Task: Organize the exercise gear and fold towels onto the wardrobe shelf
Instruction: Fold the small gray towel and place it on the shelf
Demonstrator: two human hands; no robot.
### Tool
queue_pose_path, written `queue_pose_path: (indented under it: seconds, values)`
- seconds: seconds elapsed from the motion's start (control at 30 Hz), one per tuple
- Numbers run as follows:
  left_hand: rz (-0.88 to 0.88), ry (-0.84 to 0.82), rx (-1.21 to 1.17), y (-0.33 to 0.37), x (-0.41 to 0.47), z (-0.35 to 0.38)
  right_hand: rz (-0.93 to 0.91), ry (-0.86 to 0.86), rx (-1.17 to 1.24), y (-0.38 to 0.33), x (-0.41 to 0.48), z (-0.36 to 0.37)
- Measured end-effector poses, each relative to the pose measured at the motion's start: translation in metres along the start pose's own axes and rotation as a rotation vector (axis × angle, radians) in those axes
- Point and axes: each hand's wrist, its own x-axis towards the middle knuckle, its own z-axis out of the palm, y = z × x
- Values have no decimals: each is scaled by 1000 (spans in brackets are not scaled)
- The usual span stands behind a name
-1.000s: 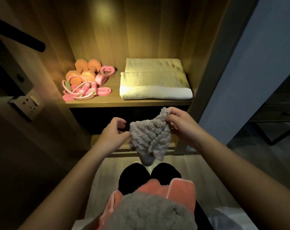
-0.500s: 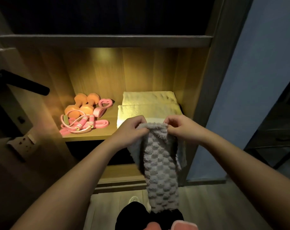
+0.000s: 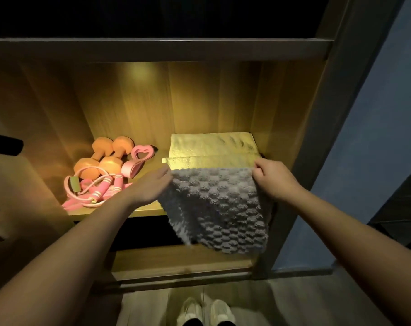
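From the head camera, both bare forearms reach toward a lit wooden wardrobe shelf [image 3: 150, 211]. The left hand [image 3: 150, 188] pinches the upper left corner of a grey waffle-textured towel [image 3: 219, 208], fingers drawn together on the cloth; the right hand [image 3: 274, 180] pinches the upper right corner, fingers curled over the edge. The towel is stretched flat between the two hands, its top edge level with the front of the shelf and the rest hanging down in front of the dark compartment below. Just behind that top edge lies a stack of folded pale towels [image 3: 211, 149] on the right half of the shelf. On the left half sit two orange dumbbells [image 3: 105, 158] side by side, a pink resistance band [image 3: 138, 160] touching them on the right, and a pink jump rope [image 3: 94, 191] coiled in front. At the bottom, on a wooden floor [image 3: 294, 302], the toes of two light shoes [image 3: 205, 311] show.
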Motion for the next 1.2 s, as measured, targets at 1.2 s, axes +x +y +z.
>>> queue_pose_path:
  seconds: [1.2]
  values:
    - [-50,149,628,-70,127,113,28,-219,-265,53,103,149]
